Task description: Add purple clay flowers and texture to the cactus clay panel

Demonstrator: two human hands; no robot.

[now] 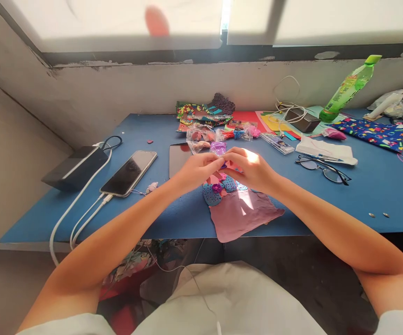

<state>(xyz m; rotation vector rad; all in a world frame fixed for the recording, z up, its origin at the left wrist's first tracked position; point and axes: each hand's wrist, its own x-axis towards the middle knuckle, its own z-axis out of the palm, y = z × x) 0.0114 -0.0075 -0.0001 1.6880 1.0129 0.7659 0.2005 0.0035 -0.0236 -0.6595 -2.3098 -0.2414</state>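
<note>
Both my hands meet above the middle of the desk, fingertips pinched together. Between the fingers of my left hand (201, 167) and my right hand (252, 168) is a small piece of dark purple modelling clay (224, 165), mostly hidden by the fingers. Below them lies a flat, uneven-edged sheet of dusty pink clay (239, 216). Blue pieces dotted with small holes (211, 195) sit along its far edge, with a small magenta flower shape (217, 188) on them. Just behind my fingers is a shiny purple packet (218, 148).
On the left are a phone (129, 173) with white cables and a black box (77, 167). Eyeglasses (323, 171), a white tissue (327, 150) and a tilted green bottle (349, 90) are on the right. Clear plastic packets (201, 135) and coloured paper (276, 123) lie behind my hands.
</note>
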